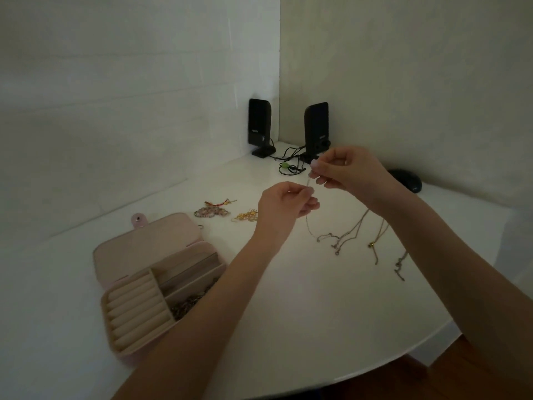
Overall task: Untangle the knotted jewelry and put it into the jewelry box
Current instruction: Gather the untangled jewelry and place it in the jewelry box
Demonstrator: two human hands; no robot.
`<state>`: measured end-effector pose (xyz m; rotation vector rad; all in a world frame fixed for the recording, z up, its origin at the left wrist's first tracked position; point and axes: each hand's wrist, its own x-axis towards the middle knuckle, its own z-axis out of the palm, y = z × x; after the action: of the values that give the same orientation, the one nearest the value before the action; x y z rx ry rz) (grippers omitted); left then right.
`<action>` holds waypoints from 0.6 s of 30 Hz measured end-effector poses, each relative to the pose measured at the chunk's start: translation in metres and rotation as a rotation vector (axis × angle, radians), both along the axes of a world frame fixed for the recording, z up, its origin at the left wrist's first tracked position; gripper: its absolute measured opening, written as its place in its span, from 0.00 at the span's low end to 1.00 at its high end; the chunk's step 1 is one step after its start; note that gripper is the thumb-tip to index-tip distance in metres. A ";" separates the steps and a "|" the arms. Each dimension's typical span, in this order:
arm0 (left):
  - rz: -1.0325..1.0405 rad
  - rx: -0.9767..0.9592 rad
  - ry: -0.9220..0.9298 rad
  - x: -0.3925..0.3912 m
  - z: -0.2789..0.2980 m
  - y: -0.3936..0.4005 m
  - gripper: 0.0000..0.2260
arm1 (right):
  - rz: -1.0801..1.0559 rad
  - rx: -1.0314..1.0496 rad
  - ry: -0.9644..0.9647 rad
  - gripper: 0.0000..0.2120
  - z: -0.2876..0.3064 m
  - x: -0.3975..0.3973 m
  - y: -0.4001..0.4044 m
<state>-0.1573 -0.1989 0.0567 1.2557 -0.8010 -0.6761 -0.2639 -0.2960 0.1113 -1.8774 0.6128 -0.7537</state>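
**Both hands pinching a thin chain above the worktop**

I'm holding a thin chain up in the air w/ both hands, over the middle of the white worktop. My left hand is pinching the chain low down btwn thumb & fingertips, other fingers curled in. My right hand is pinching it a bit higher, also thumb to fingertips, so a short stretch is running taut btwn the two. Below my left hand the chain is hanging down & trailing onto the worktop.

More chains are lying loose on the worktop under my right forearm, some crossing each other; can't tell which strands are still knotted or which one joins the piece I'm holding.

The box is sitting open to my left, lid tipped back, ring rolls at the near-left end. One compartment is holding some dark jewelry, partly hidden by my left forearm.

Beyond the box, 3 small pieces are lying near each other: a red one, a pink one, a gold one.

In the corner: 2 speakers w/ cables, plus a mouse far right.
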 end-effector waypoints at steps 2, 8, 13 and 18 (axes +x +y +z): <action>-0.052 -0.010 0.055 0.003 0.003 0.011 0.04 | 0.016 0.007 -0.033 0.08 0.003 0.003 0.010; -0.152 0.032 0.061 0.015 0.005 0.049 0.05 | 0.041 0.061 -0.082 0.08 0.010 0.009 0.031; -0.018 0.047 0.044 0.023 0.006 0.073 0.01 | 0.097 0.061 -0.113 0.04 0.016 0.019 0.053; 0.013 0.035 0.080 0.034 0.009 0.104 0.03 | 0.143 0.074 -0.148 0.04 0.018 0.029 0.075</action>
<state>-0.1235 -0.0950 0.0654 1.2566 -0.7174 -0.7286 -0.2346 -0.2210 0.1293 -1.7595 0.4034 -0.7583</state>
